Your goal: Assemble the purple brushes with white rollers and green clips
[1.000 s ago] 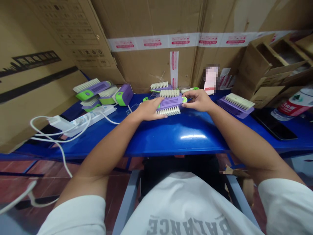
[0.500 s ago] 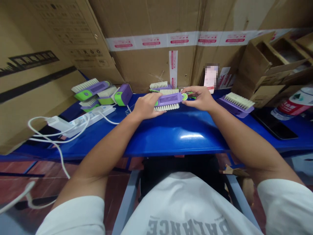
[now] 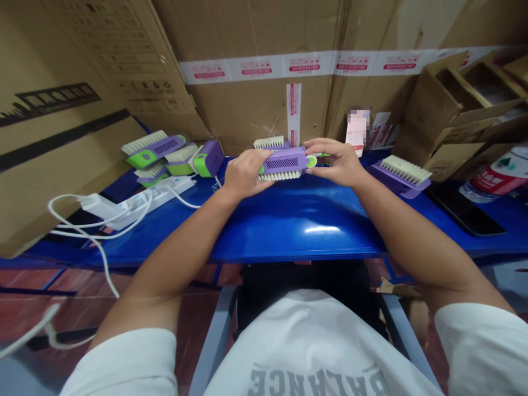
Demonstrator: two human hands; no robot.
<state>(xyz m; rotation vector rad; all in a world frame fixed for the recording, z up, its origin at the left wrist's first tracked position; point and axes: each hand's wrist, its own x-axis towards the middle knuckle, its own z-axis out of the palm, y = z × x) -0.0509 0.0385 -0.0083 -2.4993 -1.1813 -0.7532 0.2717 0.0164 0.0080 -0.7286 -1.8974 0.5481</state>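
Note:
A purple and green brush head (image 3: 284,161) with white bristles lies across the middle, above the blue table. My left hand (image 3: 246,173) is closed round its left end, thumb on the near side. At its right end, by a round green piece (image 3: 311,160), my right hand (image 3: 336,160) grips with thumb and fingers. A green part shows between the right fingers; its shape is mostly hidden. Just behind the held brush, another brush (image 3: 270,142) rests bristles up against the cardboard. To the right of my right hand a purple brush (image 3: 402,175) lies bristles up.
Several purple and green brushes (image 3: 154,148) are piled at the left, behind a white power strip (image 3: 152,203) with cables. On the right are a black phone (image 3: 464,209), a bottle (image 3: 495,176) and a cardboard organiser (image 3: 437,118). A lit phone (image 3: 355,135) leans against the back cardboard.
The held brush has tilted, so its far row of bristles no longer shows and its slotted face shows more. Both hands keep their grip in nearly the same place.

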